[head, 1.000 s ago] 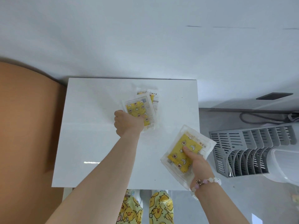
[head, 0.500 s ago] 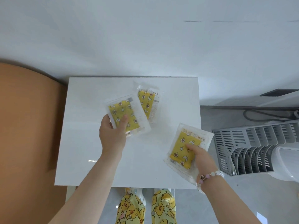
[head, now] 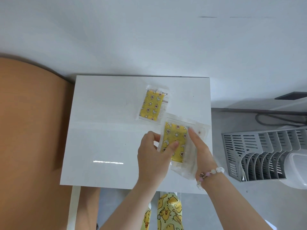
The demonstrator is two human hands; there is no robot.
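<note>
**Over the table's near right part: both hands on one packet**

Above the near right part of the white table, gripped from both sides: a yellow-patterned packet in clear wrap, its long side running away from the person. Pinched at the left edge by the left hand, thumb on the printed face, fingertips tucked behind. Clasped along the right edge by the right hand, forefinger laid up the wrap, a bead bracelet at the wrist. Behind the print, more clear wrap jutting out to the right and at the near end; hard to tell whether another packet or the same one.

Farther back, flat on the table: a second packet of the same print, its near right corner overlapped in view by the held wrap.

Off to the right, down on the floor: a grey slotted rack, a white tub against it, a dark cable beyond. Hard against the table's left edge, a broad orange-brown surface. Below the near edge, chick-print trousers.
</note>
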